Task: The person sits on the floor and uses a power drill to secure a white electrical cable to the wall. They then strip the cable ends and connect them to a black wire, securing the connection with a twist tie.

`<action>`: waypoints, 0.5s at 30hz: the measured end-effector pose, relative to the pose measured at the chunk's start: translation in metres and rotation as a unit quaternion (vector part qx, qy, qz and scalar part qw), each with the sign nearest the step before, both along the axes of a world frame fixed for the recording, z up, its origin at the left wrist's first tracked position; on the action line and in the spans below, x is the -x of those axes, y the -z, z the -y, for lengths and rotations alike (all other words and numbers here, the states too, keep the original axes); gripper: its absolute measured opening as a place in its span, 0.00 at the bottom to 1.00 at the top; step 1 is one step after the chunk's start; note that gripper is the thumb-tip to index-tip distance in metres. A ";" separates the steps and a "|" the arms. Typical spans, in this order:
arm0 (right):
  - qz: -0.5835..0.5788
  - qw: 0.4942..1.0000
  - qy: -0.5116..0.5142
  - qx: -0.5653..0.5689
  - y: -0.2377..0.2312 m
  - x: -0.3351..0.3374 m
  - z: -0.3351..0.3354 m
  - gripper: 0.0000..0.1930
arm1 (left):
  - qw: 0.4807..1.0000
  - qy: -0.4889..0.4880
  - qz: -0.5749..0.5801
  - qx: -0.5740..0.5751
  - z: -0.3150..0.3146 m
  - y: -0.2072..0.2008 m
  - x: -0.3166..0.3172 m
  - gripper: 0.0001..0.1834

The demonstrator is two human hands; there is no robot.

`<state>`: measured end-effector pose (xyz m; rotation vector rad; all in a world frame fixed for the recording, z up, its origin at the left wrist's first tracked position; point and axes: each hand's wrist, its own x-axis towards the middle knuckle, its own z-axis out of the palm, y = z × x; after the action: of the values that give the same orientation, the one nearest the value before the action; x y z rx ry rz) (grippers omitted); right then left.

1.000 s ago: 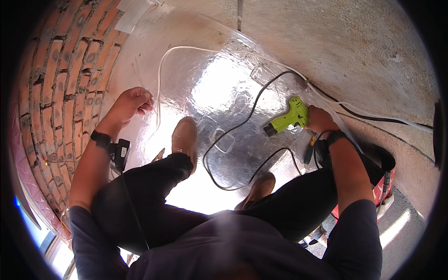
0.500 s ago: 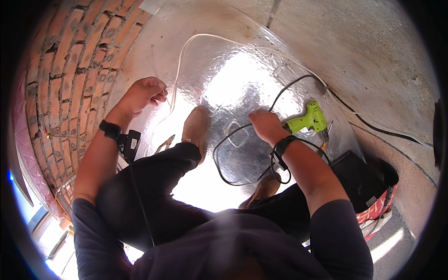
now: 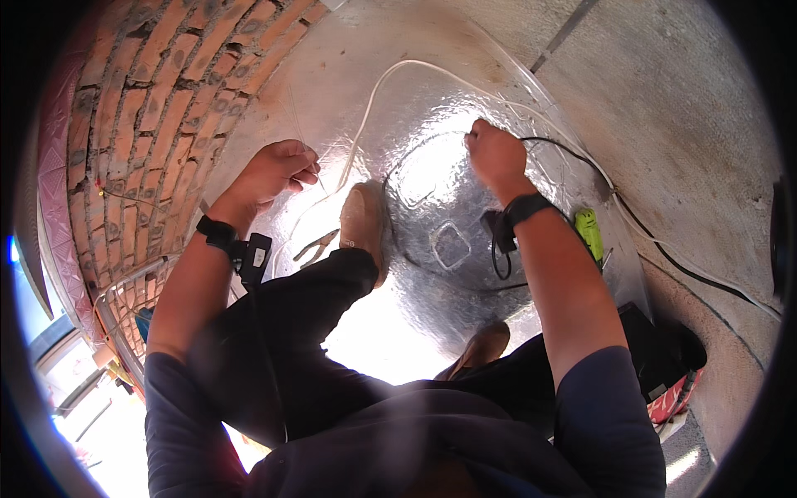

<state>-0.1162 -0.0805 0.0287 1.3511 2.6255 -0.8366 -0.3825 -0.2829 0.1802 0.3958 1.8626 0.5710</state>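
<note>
My left hand (image 3: 285,168) is closed in a pinch on thin wires (image 3: 297,116), whose fine ends stick up past the fingers beside the brick wall. Farther right, my right hand (image 3: 496,159) is closed round a black cable (image 3: 544,140). The cable emerges on both sides of the fist and loops across the shiny foil-like sheet (image 3: 473,212). Partly hidden by my right forearm, a lime-green power drill (image 3: 588,234) lies on the sheet. A pair of pliers (image 3: 316,246) rests beside my left shoe.
A white cable (image 3: 369,108) arcs over the sheet between my hands and runs off right. The brick wall (image 3: 158,108) rises at left, a rough plastered surface (image 3: 664,124) at right. My shoes (image 3: 362,220) stand on the sheet. A black case-like object (image 3: 652,353) sits by my right knee.
My right hand has moved away from me and slightly right, drawing the black cable into a wider loop. My forearm now covers part of the drill. My left hand keeps its pinch.
</note>
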 end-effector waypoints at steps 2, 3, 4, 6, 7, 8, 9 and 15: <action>-0.029 0.996 0.081 -0.004 -0.012 0.015 -0.022 0.12 | 1.000 0.001 -0.003 0.000 -0.002 0.001 0.003 0.10; -0.046 0.994 0.099 -0.011 -0.010 0.019 -0.030 0.13 | 1.000 -0.002 -0.001 -0.001 -0.005 0.004 0.006 0.10; -0.063 0.991 0.117 -0.018 -0.006 0.021 -0.037 0.13 | 1.000 -0.003 0.002 -0.003 -0.009 0.007 0.009 0.10; -0.100 0.988 0.114 -0.027 0.008 0.020 -0.045 0.15 | 1.000 0.007 0.012 -0.006 -0.019 0.015 0.013 0.10; -0.122 0.988 0.091 -0.026 0.016 0.017 -0.042 0.16 | 1.000 0.015 0.017 -0.006 -0.025 0.017 0.012 0.10; -0.144 0.987 0.068 -0.026 0.025 0.014 -0.039 0.18 | 0.999 0.024 0.022 -0.006 -0.032 0.018 0.011 0.10; -0.121 0.989 0.062 0.060 0.007 0.017 -0.033 0.18 | 1.000 0.029 0.011 0.002 -0.034 0.019 0.012 0.09; -0.305 0.947 -0.019 0.095 -0.052 0.012 0.005 0.16 | 0.961 0.273 0.038 -0.019 -0.084 0.017 -0.017 0.08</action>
<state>-0.1277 -0.0857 0.0812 1.1170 2.8595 -1.6838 -0.3656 -0.1991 0.1629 0.8663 1.5755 0.2384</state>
